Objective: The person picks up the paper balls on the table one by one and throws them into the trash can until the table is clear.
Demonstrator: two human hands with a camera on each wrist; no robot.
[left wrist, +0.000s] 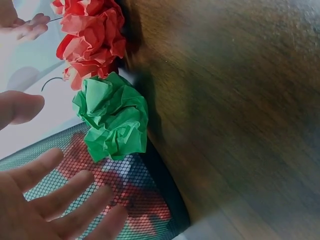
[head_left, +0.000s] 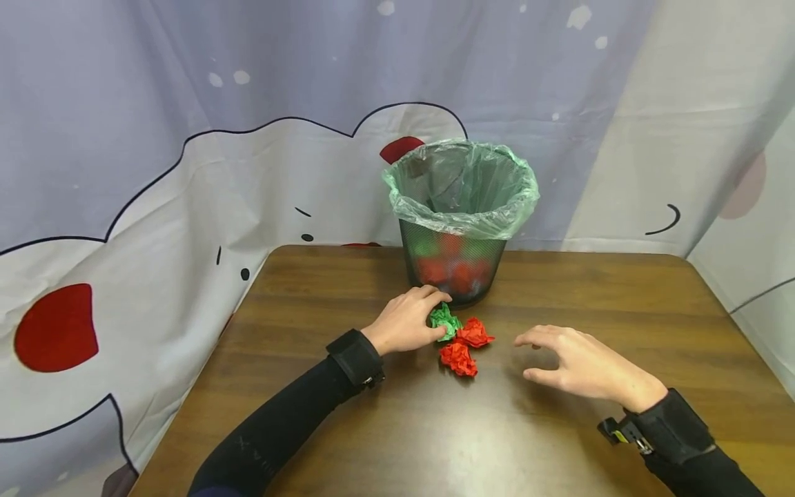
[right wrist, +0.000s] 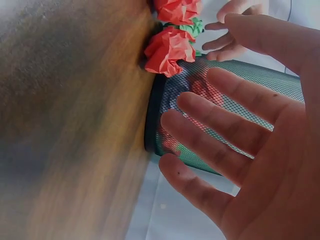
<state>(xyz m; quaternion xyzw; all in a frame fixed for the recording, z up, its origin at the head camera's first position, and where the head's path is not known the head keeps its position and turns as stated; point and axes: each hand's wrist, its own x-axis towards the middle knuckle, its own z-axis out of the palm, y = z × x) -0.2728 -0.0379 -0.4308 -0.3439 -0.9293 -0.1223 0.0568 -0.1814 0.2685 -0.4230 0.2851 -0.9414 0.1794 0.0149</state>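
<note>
My left hand (head_left: 406, 321) reaches around a crumpled green paper ball (head_left: 444, 322), thumb on the near side and fingers beyond. In the left wrist view its fingers (left wrist: 65, 185) are spread, with a gap between them and the green ball (left wrist: 114, 117). Two crumpled red paper balls (head_left: 475, 333) (head_left: 459, 359) lie against the green one on the table. To their right, my right hand (head_left: 577, 362) hovers above the table and holds nothing. Its fingers (right wrist: 215, 135) are extended and apart in the right wrist view.
Behind the balls stands a black mesh wastebasket (head_left: 456, 266) with a green plastic liner (head_left: 466, 221) folded over its rim. Red and green crumpled pieces show through the mesh. A printed curtain (head_left: 279, 186) hangs behind the wooden table (head_left: 590, 290).
</note>
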